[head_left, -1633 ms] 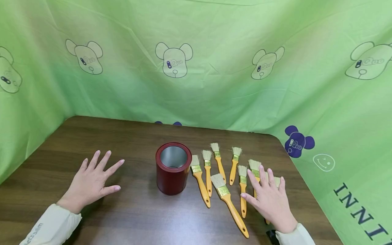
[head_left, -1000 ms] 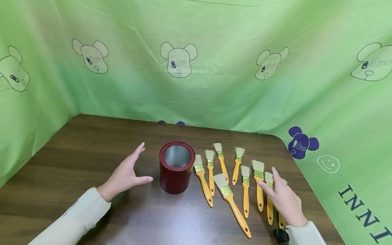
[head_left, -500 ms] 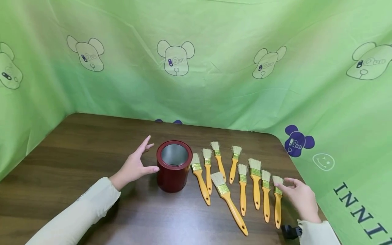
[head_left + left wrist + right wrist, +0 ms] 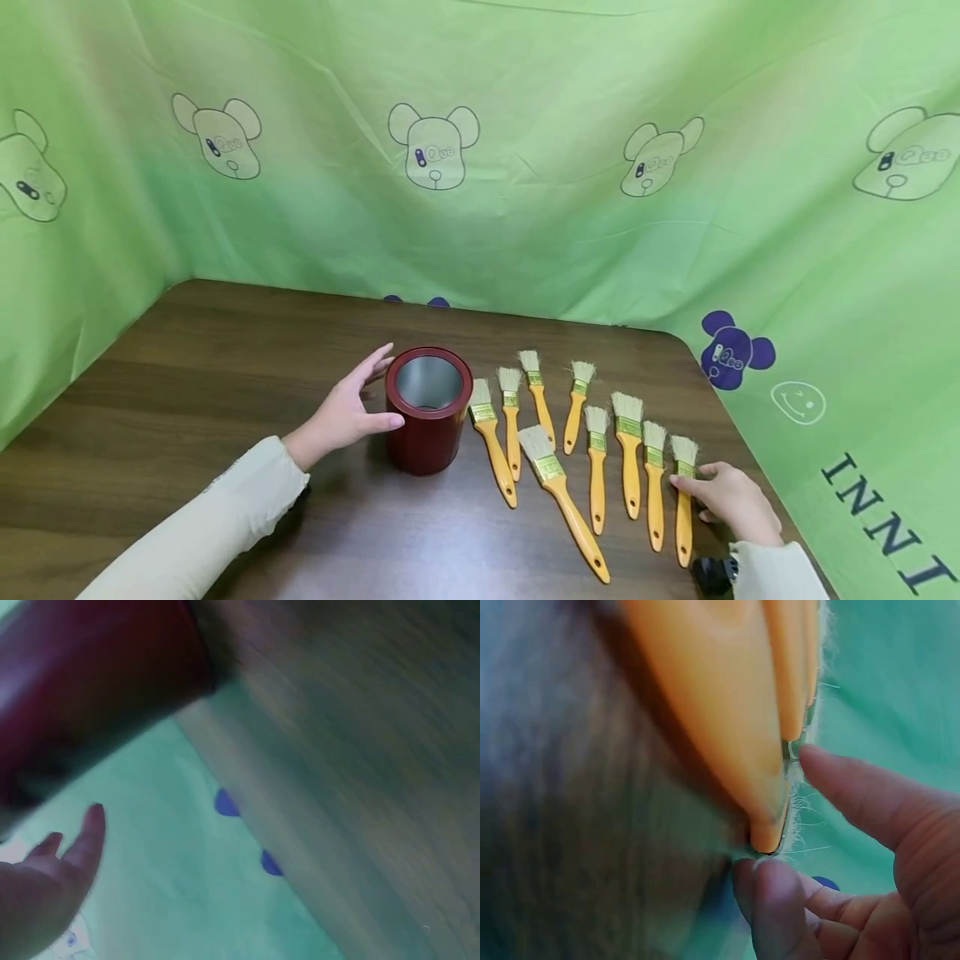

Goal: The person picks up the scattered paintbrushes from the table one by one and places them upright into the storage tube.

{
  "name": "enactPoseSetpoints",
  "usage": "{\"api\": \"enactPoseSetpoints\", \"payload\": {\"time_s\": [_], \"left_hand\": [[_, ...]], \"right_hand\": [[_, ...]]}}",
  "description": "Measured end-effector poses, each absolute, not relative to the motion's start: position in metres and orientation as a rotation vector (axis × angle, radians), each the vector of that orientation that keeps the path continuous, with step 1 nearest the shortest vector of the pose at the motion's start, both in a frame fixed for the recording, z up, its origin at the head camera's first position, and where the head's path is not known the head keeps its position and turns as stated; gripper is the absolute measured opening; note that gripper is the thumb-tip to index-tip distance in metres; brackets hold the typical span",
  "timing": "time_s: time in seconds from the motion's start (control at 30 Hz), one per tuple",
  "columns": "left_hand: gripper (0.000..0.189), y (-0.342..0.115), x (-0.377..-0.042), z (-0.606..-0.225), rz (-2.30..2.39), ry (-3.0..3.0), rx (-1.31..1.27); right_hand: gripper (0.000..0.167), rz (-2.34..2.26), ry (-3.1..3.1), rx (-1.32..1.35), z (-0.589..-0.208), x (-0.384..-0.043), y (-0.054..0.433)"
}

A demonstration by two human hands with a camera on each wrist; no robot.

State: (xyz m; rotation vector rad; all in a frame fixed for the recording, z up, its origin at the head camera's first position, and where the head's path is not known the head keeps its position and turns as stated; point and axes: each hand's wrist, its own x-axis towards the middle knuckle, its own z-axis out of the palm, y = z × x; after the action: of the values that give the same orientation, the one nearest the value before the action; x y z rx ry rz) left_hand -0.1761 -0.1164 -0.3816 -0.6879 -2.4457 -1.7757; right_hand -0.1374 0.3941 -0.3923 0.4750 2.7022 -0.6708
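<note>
A dark red can (image 4: 423,442) with a grey inside stands upright on the table. My left hand (image 4: 341,412) is at its left side, thumb overlapping the can's front and fingers stretched behind its rim. In the left wrist view, fingers (image 4: 86,840) show straight beside the can (image 4: 97,682). Over at the right, my right hand (image 4: 731,496) is at the rightmost paintbrush (image 4: 684,521), thumb over its handle near the ferrule and fingers to its right. The right wrist view shows thumb and fingers (image 4: 780,900) spread to either side of the brush's neck (image 4: 720,697).
Several more paintbrushes with yellow handles lie between the can and right hand, among them a large slanted paintbrush (image 4: 562,500). The dark wood table (image 4: 247,350) meets a green printed cloth (image 4: 525,233) behind and at the sides. A black object (image 4: 712,575) sits at the right wrist.
The left hand has moved right, up to the can. The right hand has shifted right and lowered from above the brushes to the rightmost one. Can and brushes stay in place.
</note>
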Motion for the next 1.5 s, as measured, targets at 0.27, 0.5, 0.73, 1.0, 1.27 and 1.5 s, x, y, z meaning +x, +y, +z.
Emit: {"api": "enactPoseSetpoints", "payload": {"time_s": [0.27,0.5,0.73,1.0,1.27,1.5], "left_hand": [[0.086,-0.102,-0.167,-0.374,-1.86,-2.483,-0.491],[0.087,-0.097,-0.169,-0.378,-1.883,-2.491,-0.394],[0.085,-0.097,-0.17,-0.378,-1.901,-2.465,-0.429],[0.087,-0.095,-0.17,-0.38,-1.928,-2.467,-0.483],[0.086,-0.096,-0.17,-0.382,-1.983,-2.435,-0.482],[0.085,-0.095,-0.17,-0.381,-2.01,-2.434,-0.452]], "right_hand": [[0.049,-0.741,2.701,0.453,-0.395,-0.143,0.391],[0.042,-0.652,2.698,0.461,-0.393,-0.148,0.389],[0.039,-0.688,2.703,0.435,-0.393,-0.148,0.388],[0.034,-0.709,2.71,0.425,-0.391,-0.144,0.388],[0.028,-0.947,2.704,0.414,-0.387,-0.149,0.379],[0.04,-1.093,2.747,0.354,-0.378,-0.147,0.369]]}}
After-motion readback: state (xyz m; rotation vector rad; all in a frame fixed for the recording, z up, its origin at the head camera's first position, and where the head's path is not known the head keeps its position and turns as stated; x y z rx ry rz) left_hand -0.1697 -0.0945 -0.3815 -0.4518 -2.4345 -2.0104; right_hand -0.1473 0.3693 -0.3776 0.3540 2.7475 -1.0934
